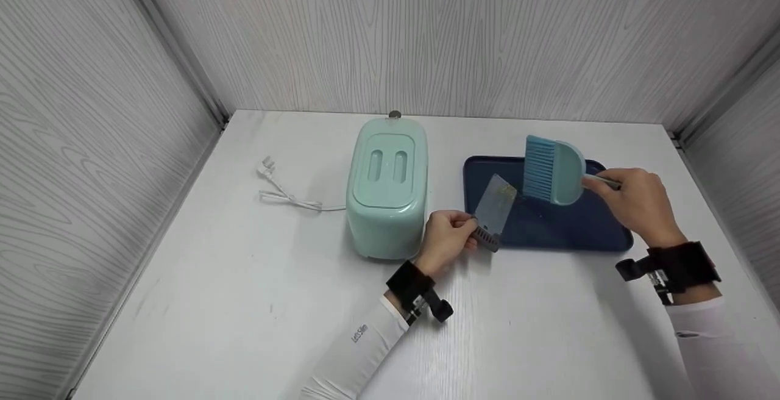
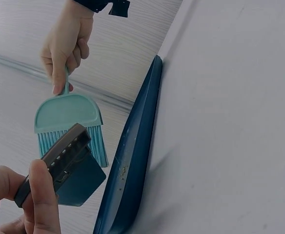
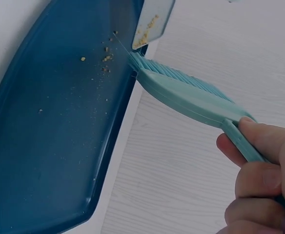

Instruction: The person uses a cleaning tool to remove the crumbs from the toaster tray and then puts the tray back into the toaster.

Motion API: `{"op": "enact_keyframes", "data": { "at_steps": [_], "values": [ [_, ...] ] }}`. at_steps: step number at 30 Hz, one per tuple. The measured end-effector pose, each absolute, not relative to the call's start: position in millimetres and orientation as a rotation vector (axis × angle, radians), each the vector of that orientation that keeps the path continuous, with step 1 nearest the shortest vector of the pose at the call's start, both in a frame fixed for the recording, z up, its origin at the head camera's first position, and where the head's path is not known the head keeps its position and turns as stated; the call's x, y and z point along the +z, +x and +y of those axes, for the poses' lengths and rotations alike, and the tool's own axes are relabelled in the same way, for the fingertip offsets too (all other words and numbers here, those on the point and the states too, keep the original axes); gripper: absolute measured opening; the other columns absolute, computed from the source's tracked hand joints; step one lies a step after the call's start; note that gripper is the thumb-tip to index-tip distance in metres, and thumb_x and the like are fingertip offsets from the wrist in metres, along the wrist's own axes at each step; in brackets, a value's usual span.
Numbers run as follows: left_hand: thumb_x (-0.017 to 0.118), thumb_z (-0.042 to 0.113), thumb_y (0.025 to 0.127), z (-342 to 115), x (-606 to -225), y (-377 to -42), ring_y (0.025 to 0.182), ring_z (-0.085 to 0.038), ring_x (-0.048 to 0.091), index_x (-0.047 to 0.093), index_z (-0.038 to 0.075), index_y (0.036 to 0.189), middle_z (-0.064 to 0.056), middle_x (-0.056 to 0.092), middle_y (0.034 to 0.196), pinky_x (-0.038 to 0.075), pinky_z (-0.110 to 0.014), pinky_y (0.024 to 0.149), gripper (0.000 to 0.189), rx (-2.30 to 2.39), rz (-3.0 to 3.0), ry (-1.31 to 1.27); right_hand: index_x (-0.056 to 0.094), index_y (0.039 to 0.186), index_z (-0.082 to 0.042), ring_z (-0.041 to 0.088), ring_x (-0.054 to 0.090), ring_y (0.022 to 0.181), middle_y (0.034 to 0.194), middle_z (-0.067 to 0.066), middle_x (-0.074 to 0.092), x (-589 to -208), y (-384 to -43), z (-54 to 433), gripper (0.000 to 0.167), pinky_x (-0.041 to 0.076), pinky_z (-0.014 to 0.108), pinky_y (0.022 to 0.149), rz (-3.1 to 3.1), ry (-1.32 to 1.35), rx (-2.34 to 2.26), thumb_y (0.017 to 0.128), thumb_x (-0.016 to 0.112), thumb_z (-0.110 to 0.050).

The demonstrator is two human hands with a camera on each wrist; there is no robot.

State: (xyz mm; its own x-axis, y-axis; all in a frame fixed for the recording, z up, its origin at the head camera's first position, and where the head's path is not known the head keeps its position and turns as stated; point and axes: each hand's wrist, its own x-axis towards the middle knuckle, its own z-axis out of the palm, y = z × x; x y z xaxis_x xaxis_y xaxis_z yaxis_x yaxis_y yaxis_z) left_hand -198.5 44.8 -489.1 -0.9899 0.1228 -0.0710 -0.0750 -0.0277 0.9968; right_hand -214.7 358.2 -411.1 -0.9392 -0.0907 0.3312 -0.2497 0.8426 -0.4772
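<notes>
My left hand [image 1: 448,238] pinches the dark slotted end of a flat, thin crumb tray [image 1: 495,202], which tilts over the left part of a dark blue serving tray [image 1: 563,226]. Yellowish crumbs [image 3: 147,31] cling near the flat piece's far edge. In my right hand [image 1: 640,202] is the thin handle of a light teal hand brush [image 1: 568,174]. Its blue bristles [image 1: 538,168] point left, close to the crumb tray; whether they touch it I cannot tell. More crumbs [image 3: 107,58] lie scattered on the blue tray in the right wrist view.
Left of the blue tray stands a mint-green toaster [image 1: 387,229] with its lid [image 1: 387,171] on. Its white cord [image 1: 298,202] and plug [image 1: 266,167] lie further left. Pale wood-grain panels [image 1: 426,40] border the white table [image 1: 244,302] at the back and sides.
</notes>
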Motion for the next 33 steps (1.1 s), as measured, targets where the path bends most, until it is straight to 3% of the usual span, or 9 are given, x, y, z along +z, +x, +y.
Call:
{"op": "enact_keyframes", "data": {
  "at_steps": [7, 13, 19, 26, 33],
  "values": [
    [0.064, -0.001, 0.096, 44.6, -488.9, -198.8, 0.053, -0.007, 0.062, 0.072, -0.010, 0.104, -0.009, 0.070, 0.076, 0.062, -0.027, 0.054, 0.015, 2.144, 2.093, 0.063, 0.080, 0.100, 0.001, 0.008, 0.036, 0.046, 0.055, -0.001, 0.049, -400.2, -207.6, 361.8, 0.033, 0.028, 0.023, 0.047, -2.724, 0.280, 0.817, 0.098, 0.073, -0.031],
    [0.065, -0.001, 0.096, 46.0, -491.0, -200.0, 0.052, -0.008, 0.062, 0.072, -0.010, 0.104, -0.007, 0.069, 0.075, 0.062, -0.028, 0.053, 0.014, 2.141, 2.093, 0.034, 0.081, 0.098, -0.003, 0.009, 0.040, 0.049, 0.064, 0.001, 0.062, -392.2, -197.5, 356.6, 0.032, 0.033, 0.021, 0.052, -2.763, 0.301, 0.842, 0.097, 0.074, -0.034],
    [0.064, -0.001, 0.095, 47.3, -492.2, -200.8, 0.052, -0.009, 0.062, 0.072, -0.009, 0.105, -0.007, 0.069, 0.075, 0.062, -0.027, 0.053, 0.015, 2.127, 2.093, 0.009, 0.081, 0.099, -0.002, 0.009, 0.038, 0.051, 0.066, 0.002, 0.062, -384.9, -187.4, 344.9, 0.032, 0.031, 0.022, 0.051, -2.803, 0.379, 0.843, 0.097, 0.075, -0.033],
    [0.064, -0.001, 0.096, 47.2, -489.8, -199.8, 0.054, -0.009, 0.063, 0.072, -0.008, 0.105, -0.006, 0.068, 0.075, 0.062, -0.027, 0.054, 0.014, 2.103, 2.104, -0.019, 0.082, 0.101, -0.005, 0.006, 0.055, 0.064, 0.091, 0.011, 0.078, -382.4, -177.4, 330.7, 0.024, 0.041, 0.009, 0.066, -2.790, 0.509, 0.803, 0.097, 0.075, -0.028],
    [0.064, -0.002, 0.095, 46.1, -488.5, -199.2, 0.051, -0.008, 0.061, 0.072, -0.009, 0.101, -0.005, 0.067, 0.073, 0.061, -0.026, 0.052, 0.013, 2.155, 2.084, 0.024, 0.082, 0.101, -0.005, 0.006, 0.054, 0.062, 0.091, 0.009, 0.079, -385.4, -179.4, 321.8, 0.024, 0.044, 0.010, 0.068, -2.793, 0.565, 0.749, 0.095, 0.077, -0.027]
  ]
}}
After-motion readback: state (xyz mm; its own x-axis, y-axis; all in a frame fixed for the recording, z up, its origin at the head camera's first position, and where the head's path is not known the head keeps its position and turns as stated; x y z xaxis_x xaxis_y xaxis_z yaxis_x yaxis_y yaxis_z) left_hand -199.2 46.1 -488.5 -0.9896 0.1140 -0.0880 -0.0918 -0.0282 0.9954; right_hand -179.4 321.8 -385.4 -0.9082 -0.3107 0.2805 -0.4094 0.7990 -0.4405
